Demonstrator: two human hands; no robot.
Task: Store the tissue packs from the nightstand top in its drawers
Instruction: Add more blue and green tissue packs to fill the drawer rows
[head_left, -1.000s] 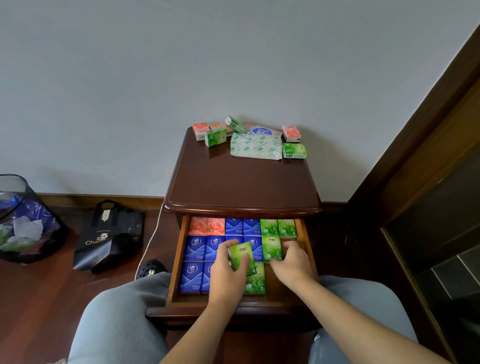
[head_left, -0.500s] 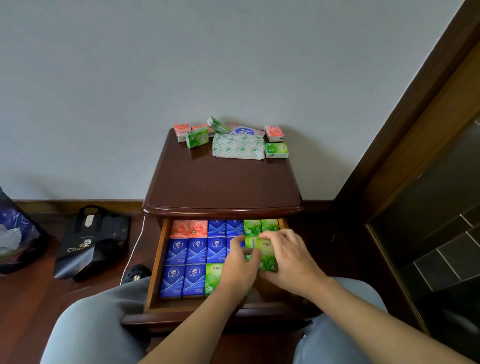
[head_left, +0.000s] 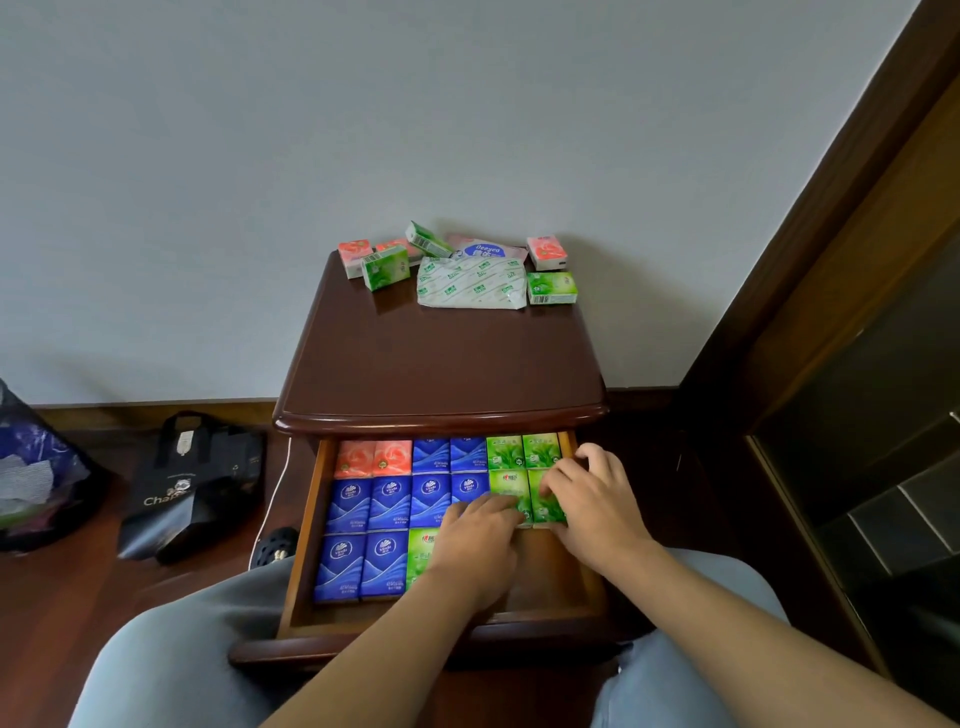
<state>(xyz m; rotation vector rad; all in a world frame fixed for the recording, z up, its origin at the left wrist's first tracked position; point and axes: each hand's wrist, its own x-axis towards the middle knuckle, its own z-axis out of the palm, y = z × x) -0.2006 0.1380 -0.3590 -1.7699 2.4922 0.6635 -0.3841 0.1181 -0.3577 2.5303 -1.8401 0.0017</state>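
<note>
Green tissue packs (head_left: 524, 493), glossy with a leaf print, lie flat in the middle row of the open drawer (head_left: 306, 525), right end, edges touching. Left hand (head_left: 480, 535) rests on the left one, fingers roughly straight, pressing. Right hand (head_left: 587, 499) covers the right one, fingertips on its top; its grip is apart, not clamped. Blue packs (head_left: 389, 501) and pink packs (head_left: 373, 458) fill the rows alongside. On the nightstand top (head_left: 441, 364), by the wall: loose pink and green packs plus a flat white tissue pack (head_left: 470, 283).
</note>
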